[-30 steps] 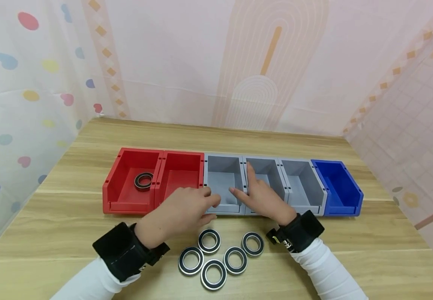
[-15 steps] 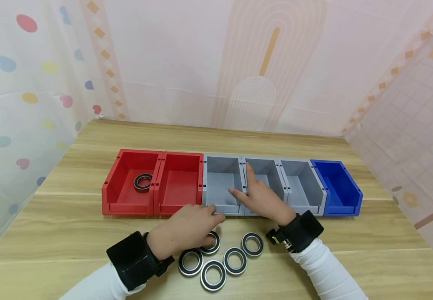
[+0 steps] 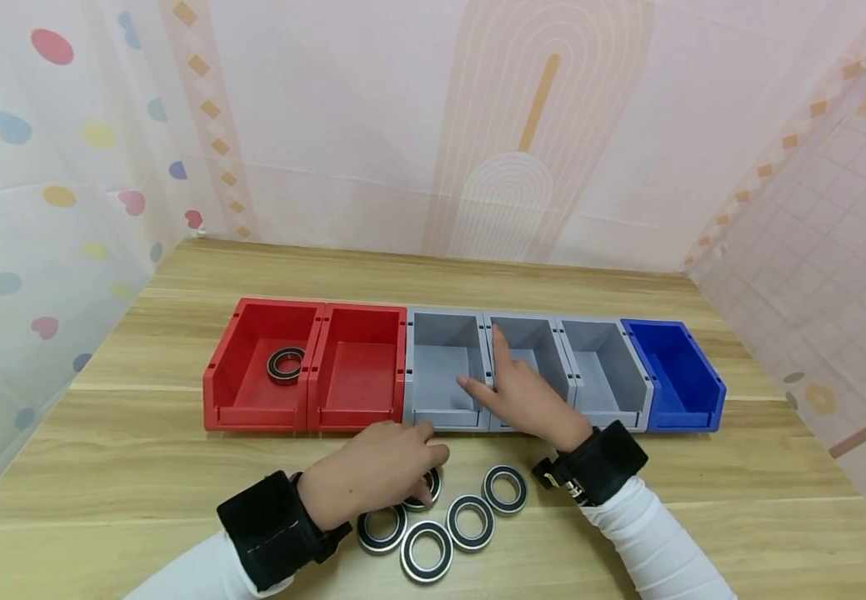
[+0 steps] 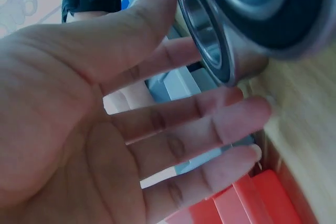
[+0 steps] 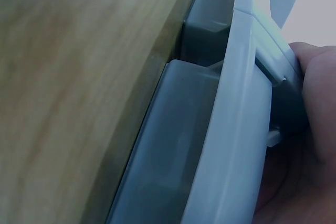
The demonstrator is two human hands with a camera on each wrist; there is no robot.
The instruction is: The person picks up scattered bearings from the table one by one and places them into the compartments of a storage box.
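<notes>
The left hand (image 3: 372, 473), fingers loosely spread, seems to pinch one bearing (image 4: 231, 24) (right hand (image 3: 526, 398) flat-fingered on grey bins (image 3: 448, 367)), which could slip.

Two red bins (image 3: 305, 365) stand in a row with three grey bins (image 3: 523, 367) and one blue bin (image 3: 676, 375) on a light wood-grain table (image 3: 740, 492). The bearing rings (image 3: 470, 521) are black with silver metal rims. Both wrists carry black straps (image 3: 271, 521) over white sleeves (image 3: 658, 546). The backdrop (image 3: 65, 167) is pale pink with coloured hearts and dots, orange diamonds and an arch.
</notes>
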